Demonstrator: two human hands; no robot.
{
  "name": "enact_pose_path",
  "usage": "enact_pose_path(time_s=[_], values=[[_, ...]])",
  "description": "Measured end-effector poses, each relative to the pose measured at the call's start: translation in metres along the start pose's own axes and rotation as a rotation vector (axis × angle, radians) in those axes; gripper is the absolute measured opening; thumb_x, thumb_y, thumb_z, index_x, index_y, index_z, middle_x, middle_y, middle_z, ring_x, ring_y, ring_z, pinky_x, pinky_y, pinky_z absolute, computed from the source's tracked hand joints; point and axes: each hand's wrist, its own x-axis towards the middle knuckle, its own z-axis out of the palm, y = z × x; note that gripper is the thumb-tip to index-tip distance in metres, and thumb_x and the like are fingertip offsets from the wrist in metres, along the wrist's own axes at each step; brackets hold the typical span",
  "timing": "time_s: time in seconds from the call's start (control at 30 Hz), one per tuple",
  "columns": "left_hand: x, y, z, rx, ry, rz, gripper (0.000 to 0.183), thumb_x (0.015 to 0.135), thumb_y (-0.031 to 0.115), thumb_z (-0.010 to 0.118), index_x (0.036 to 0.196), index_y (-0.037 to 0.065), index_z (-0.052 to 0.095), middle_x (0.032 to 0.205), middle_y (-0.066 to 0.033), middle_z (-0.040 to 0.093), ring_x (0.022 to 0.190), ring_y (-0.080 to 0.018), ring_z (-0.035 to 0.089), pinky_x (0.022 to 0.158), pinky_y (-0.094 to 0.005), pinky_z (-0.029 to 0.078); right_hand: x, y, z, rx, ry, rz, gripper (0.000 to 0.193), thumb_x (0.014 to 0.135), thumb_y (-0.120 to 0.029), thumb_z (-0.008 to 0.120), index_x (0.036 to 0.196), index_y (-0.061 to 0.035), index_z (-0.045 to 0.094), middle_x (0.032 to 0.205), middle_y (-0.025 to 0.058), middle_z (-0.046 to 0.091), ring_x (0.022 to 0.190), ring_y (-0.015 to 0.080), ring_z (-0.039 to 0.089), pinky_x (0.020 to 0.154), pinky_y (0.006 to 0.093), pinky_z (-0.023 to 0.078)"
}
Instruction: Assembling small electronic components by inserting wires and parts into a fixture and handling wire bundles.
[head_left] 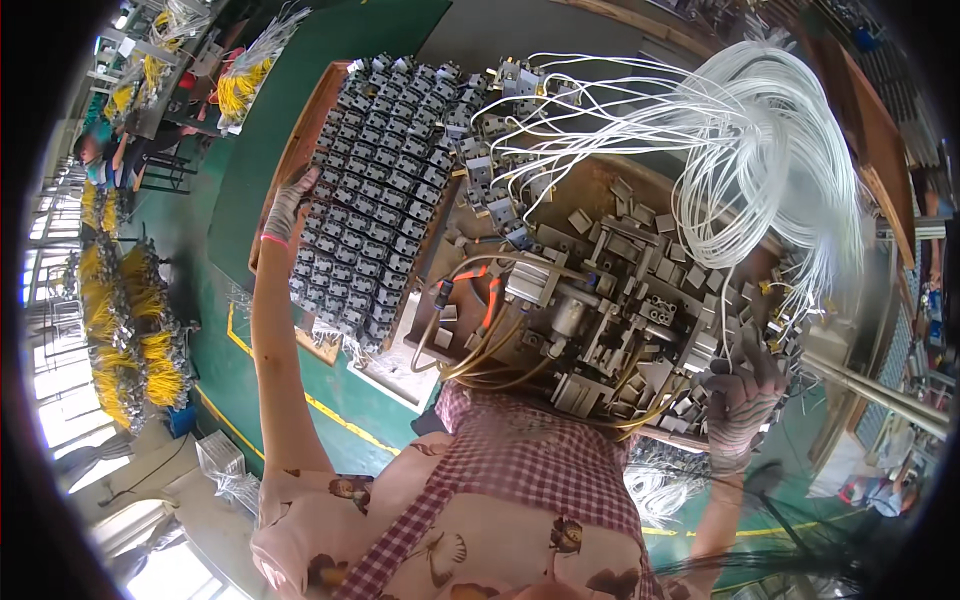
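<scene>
My left hand, in a grey striped glove, is at the left edge of a wooden tray. Its fingers are bent together beside the metal blocks packed in rows there; what they grip is hidden. Gloved the same way, my right hand is low at the right of a metal fixture. Its fingers are curled around the end of a white cable that comes down from a big coiled bundle of white cables. Small metal housings lie loose around the fixture.
Several white cables end in metal blocks right of the tray. Orange-handled pliers and brown hoses lie left of the fixture. Racks of yellow cables stand far left, where another person sits. A pipe runs at right.
</scene>
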Motion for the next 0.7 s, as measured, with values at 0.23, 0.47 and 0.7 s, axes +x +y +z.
enact_pose_path(time_s=[0.23, 0.47, 0.7], values=[[-0.051, 0.030, -0.004, -0.315, 0.091, 0.235, 0.048, 0.083, 0.022, 0.078, 0.125, 0.008, 0.059, 0.108, -0.0057, 0.067, 0.091, -0.0149, 0.065, 0.080, -0.0268, 0.052, -0.012, -0.002, -0.005, 1.035, -0.154, 0.731, 0.035, 0.086, 0.001, 0.069, 0.116, -0.0026, 0.051, 0.101, 0.0102, 0.068, 0.090, 0.0140, 0.064, 0.082, 0.0274, 0.051], [-0.254, 0.139, 0.199, -0.085, -0.627, 0.315, 0.078, 0.073, 0.048, 0.080, 0.134, 0.008, 0.052, 0.126, -0.0088, 0.059, 0.112, -0.0157, 0.058, 0.089, -0.0281, 0.049, 0.001, -0.051, 0.016, 2.015, -0.223, 0.740, 0.037, 0.082, 0.002, 0.069, 0.115, -0.0009, 0.055, 0.110, 0.0167, 0.066, 0.096, 0.0265, 0.066, 0.082, 0.0303, 0.052], [-0.325, 0.100, 0.323, -0.339, -1.167, 0.274, 0.080, 0.078, 0.027, 0.082, 0.144, 0.008, 0.042, 0.137, -0.0089, 0.051, 0.117, -0.0181, 0.054, 0.097, -0.0357, 0.045, 0.015, -0.069, 0.043, 1.075, -0.083, 0.366, 0.050, 0.067, -0.013, 0.084, 0.113, -0.0123, 0.064, 0.121, 0.0113, 0.056, 0.115, 0.0302, 0.050, 0.101, 0.0422, 0.038]])
